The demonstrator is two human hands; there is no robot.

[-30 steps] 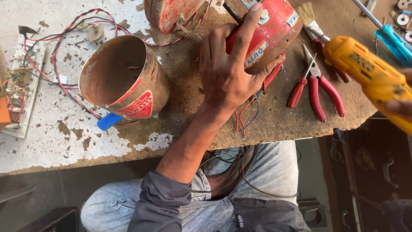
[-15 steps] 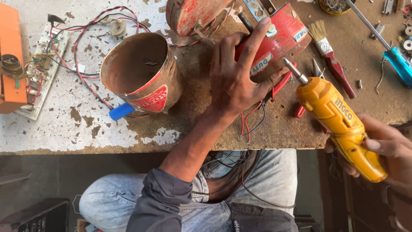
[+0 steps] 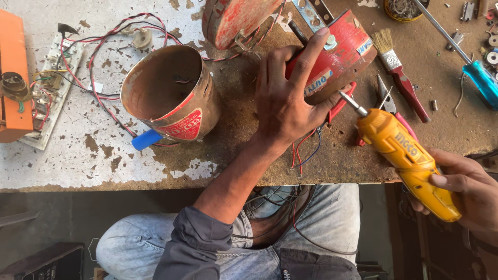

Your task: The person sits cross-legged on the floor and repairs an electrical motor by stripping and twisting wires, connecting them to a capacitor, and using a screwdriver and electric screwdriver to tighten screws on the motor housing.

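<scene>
My left hand (image 3: pixel 284 101) lies spread over the red cylindrical housing (image 3: pixel 337 54) at upper centre of the frame, palm and fingers pressed on its side, pinning it to the workbench (image 3: pixel 238 129). The housing lies tilted, one end toward the upper right, its red paint worn and a pale label along its flank.

My right hand (image 3: pixel 464 189) is at the lower right edge, fingers wrapped tight round the grip of the yellow cordless screwdriver (image 3: pixel 407 158). The tool points up and left; its metal bit (image 3: pixel 353 102) reaches the lower edge of the housing, just beside my left thumb. Whether the bit actually sits in a screw I cannot tell.

Left of centre stands an open rusty metal can (image 3: pixel 171 96), mouth facing the camera, red label low on its wall, with a blue cylindrical piece (image 3: pixel 146 139) at its base. Red and black wires (image 3: pixel 98 57) loop from it toward a white terminal board (image 3: pixel 52 88) and an orange box (image 3: pixel 15 72) at the far left. A second red round part (image 3: pixel 233 21) lies at top centre.

Right of the housing: a paintbrush with red handle (image 3: pixel 399 72), red-handled pliers (image 3: pixel 386 101) partly under the screwdriver, and a blue-handled screwdriver (image 3: pixel 480 78) at the right edge.
</scene>
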